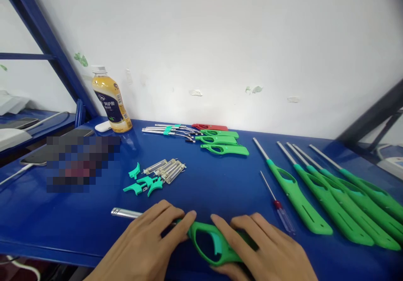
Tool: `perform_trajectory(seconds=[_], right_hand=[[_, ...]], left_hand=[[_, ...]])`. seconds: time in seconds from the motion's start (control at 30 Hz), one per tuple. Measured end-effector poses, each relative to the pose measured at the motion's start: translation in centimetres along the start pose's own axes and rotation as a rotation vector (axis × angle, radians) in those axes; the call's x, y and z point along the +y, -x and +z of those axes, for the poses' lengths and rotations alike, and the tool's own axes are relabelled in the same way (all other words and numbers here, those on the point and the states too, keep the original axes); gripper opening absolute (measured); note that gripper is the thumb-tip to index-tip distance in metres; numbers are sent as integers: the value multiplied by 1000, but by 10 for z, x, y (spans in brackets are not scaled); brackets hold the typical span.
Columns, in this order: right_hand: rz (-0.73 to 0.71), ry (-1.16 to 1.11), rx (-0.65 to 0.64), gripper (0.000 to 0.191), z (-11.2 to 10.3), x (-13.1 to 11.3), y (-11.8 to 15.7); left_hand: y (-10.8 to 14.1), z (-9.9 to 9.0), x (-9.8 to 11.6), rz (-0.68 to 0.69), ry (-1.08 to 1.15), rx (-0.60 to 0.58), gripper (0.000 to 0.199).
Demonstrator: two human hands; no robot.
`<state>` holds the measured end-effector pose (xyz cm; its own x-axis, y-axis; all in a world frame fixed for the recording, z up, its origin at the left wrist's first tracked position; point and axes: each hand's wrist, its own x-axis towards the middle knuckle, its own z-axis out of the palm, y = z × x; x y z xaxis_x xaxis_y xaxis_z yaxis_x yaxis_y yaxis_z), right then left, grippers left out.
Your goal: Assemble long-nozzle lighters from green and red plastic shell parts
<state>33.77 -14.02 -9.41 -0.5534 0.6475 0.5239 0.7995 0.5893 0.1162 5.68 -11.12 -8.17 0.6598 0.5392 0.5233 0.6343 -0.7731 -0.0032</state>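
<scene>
Looks like you're fitting the green lighter (229, 253) together, left of the screwdriver (278, 207), left hand (154, 235) with fingers wrapped round its front, right hand (258, 247) gripping its back, so imo the next move calls for an even squeeze.

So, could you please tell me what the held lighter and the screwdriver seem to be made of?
Held lighter: likely satin green plastic, evenly coloured; its tube looks metallic, silvery and shiny.
Screwdriver: shaft probably smooth metal, thin and grey; handle apparently glossy plastic, being see-through.
</scene>
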Motion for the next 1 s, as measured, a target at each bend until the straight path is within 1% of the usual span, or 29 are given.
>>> perform_trajectory(seconds=[0.1,0.17,0.23,0.3,0.37,0.47,0.53,0.6,0.7,0.83,0.9,1.0], right_hand=[[48,-14,23,46,0,0,-5],[93,-12,72,42,-6,7,0],[190,-1,120,32,-14,20,11],[321,36,151,24,-23,34,23],[432,108,155,28,-30,46,35],[504,177,103,38,-31,53,44],[495,204,78,40,-27,52,46],[457,249,77,41,-21,50,44],[354,318,77,40,-15,48,39],[198,342,47,48,-14,50,37],[197,315,47,47,-13,50,39],[248,240,54,36,-9,46,40]], left_hand=[[-1,3,-2,-48,5,24,54],[-2,6,-5,-62,21,49,54],[1,11,-8,-56,35,75,51],[6,16,-10,-57,38,78,46],[9,20,-11,-58,22,82,44],[3,18,-12,-71,1,102,44],[-10,13,-14,-122,14,108,39],[-26,10,-19,-182,27,88,28],[-47,13,-33,-248,-29,-14,33],[-59,22,-50,-333,-101,-148,30],[-63,24,-52,-370,-136,-214,29],[-69,23,-52,-420,-188,-312,26]])
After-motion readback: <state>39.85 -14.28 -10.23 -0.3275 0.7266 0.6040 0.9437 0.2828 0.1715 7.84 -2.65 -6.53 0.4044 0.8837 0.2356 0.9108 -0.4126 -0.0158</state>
